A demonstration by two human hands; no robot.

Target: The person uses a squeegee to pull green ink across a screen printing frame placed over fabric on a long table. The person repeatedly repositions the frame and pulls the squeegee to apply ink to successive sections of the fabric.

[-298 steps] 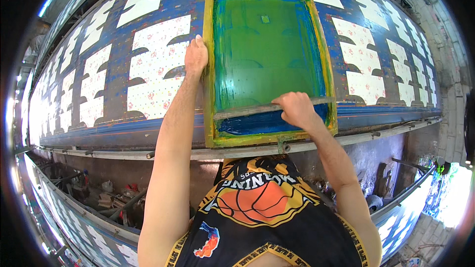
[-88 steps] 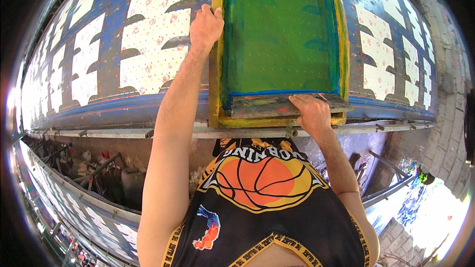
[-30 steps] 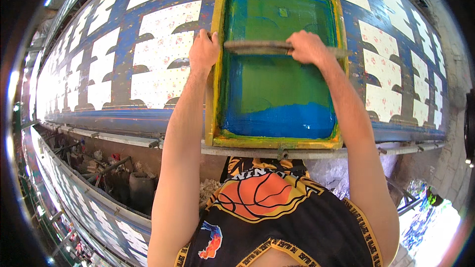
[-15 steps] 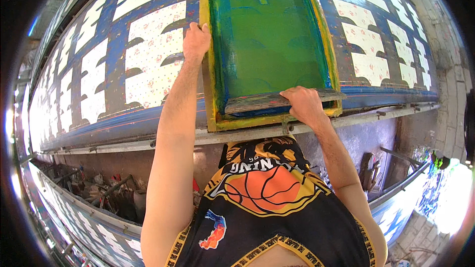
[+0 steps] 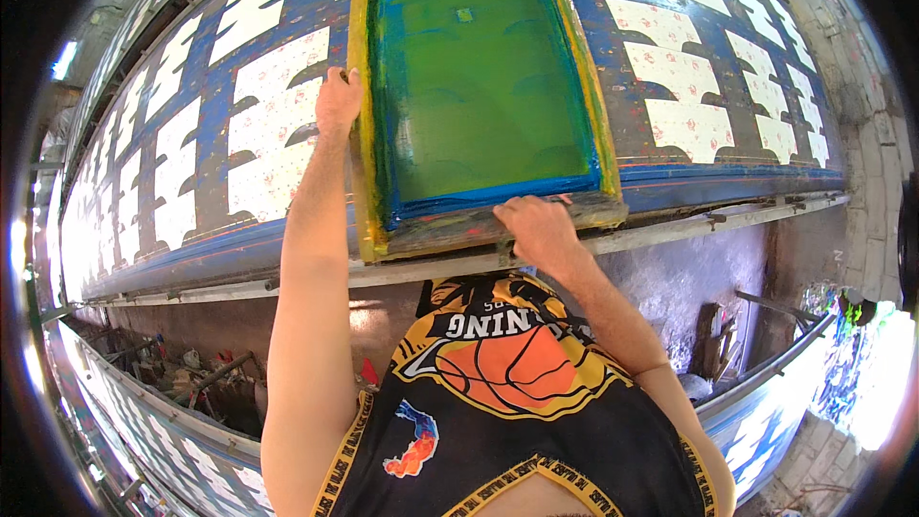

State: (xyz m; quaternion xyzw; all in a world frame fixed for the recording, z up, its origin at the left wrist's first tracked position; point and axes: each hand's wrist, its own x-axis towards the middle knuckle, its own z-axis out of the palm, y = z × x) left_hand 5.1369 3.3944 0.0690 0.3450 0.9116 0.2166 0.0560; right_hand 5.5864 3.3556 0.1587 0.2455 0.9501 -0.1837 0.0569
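A screen-printing frame (image 5: 358,172) with yellow-stained wooden edges and green mesh (image 5: 488,101) lies over the long table. Blue ink streaks the mesh along its inner borders. My left hand (image 5: 339,99) is closed on the frame's left side, near its middle. At the frame's near end, my right hand (image 5: 539,228) is closed around a wide, ink-stained squeegee (image 5: 440,232), which lies across the near rim. The squeegee's lower edge is hidden. White cut pieces (image 5: 278,124) with small reddish prints lie on the table to either side of the frame.
A metal rail (image 5: 689,222) with small stops runs along the near edge of the blue-stained table (image 5: 747,175). Behind me stands another table (image 5: 182,440) with white pieces, with clutter (image 5: 206,378) beneath it. A block wall (image 5: 862,105) is at the right.
The frame has shifted left over the table, with both hands moving along. The squeegee has come from inside the frame's near end toward me, onto the near rim.
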